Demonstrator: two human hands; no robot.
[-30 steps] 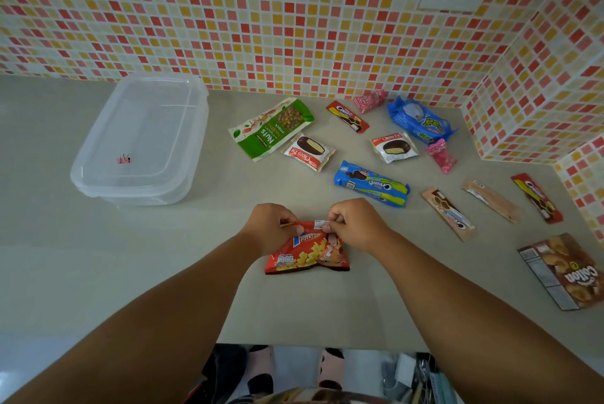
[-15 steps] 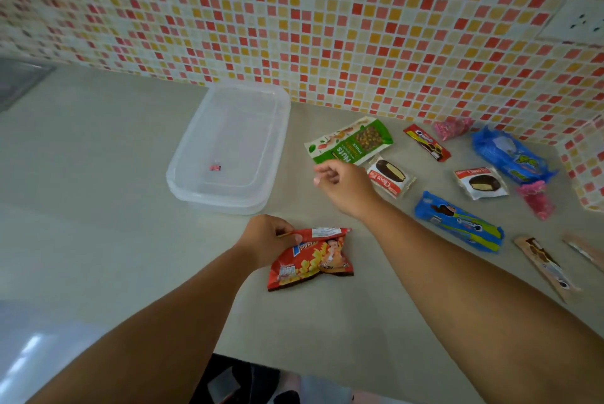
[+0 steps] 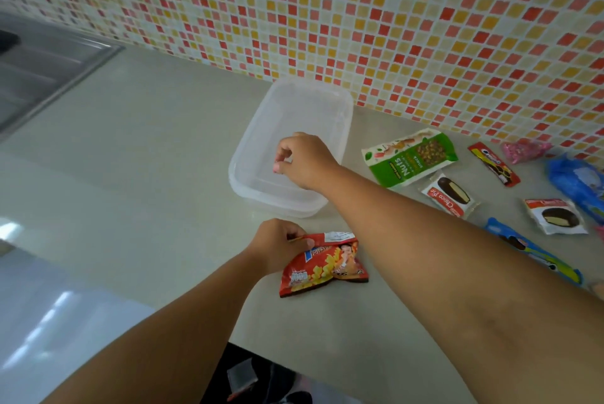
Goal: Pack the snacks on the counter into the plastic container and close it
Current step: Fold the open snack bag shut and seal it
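- The grey counter (image 3: 163, 148) is carrying everything, running back to a mosaic tile wall (image 3: 392, 18) of red, orange and cream squares, with a steel sink (image 3: 42, 70) showing at the far left.
- The clear plastic container (image 3: 255, 139) is sitting near the wall at mid-counter; whether its lid is resting on top or off I cannot tell, and no snack is showing inside it.
- The right hand (image 3: 304, 162) is hovering over the container with thumb and forefinger pinched together; a tiny pale thing seems to be caught between them, too small to name.
- The left hand (image 3: 277, 247) is pinching the top left corner of the red potato-snack bag (image 3: 322, 266), which is lying on the counter just in front of the container.
- The green Nuts pouch (image 3: 410, 157) is lying just right of the container, apart from it.
- Further right, 2 Choco Pie packs (image 3: 449, 196) (image 3: 554, 215), a blue cookie pack (image 3: 536, 251), a larger blue bag (image 3: 577, 184), a red chocolate bar (image 3: 493, 163) and a pink sweet wrapper (image 3: 523, 150) are lying spread out.
- Judging from this, packing is barely starting: 0 snacks are in, every visible pack is waiting on the counter, and the closing step is still ahead.
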